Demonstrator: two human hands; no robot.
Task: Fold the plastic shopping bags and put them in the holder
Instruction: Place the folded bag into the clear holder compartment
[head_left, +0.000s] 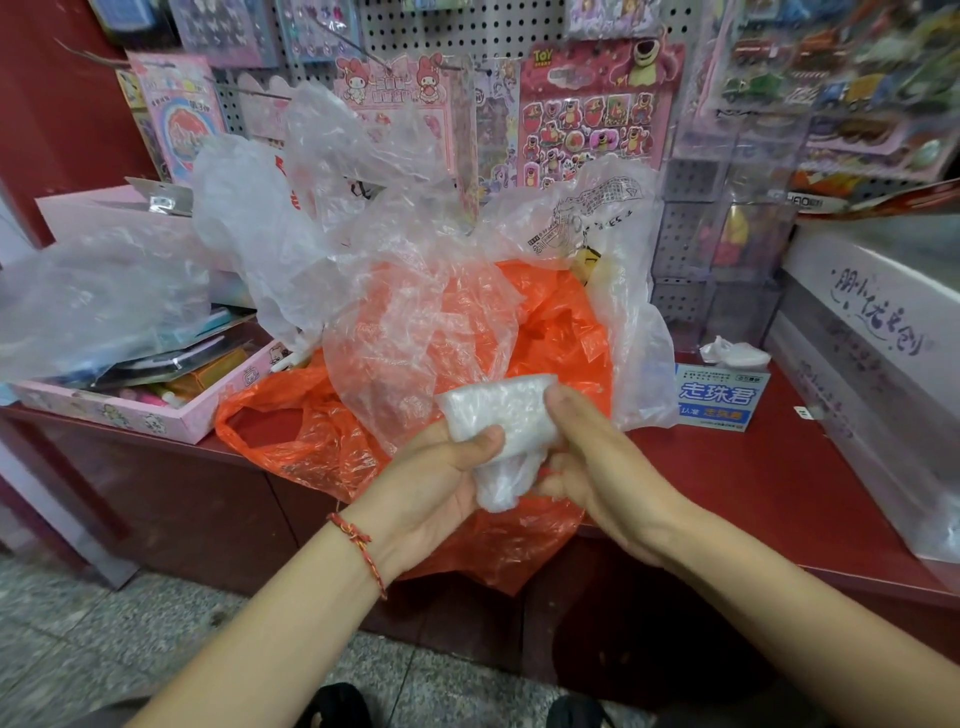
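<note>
Both hands (441, 467) (587, 462) pinch a folded bag (498, 415) (clear, compact).

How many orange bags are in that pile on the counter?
1. The crumpled orange plastic bag lies on the red counter beneath clear plastic bags, its lower part draped over the front edge. More could be hidden under the pile.

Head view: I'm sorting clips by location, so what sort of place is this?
Most likely a small toy and stationery shop: sticker sheets hang on a pegboard wall, toy car packs hang at upper right, and a pink tray of small goods sits on the red counter.
</note>
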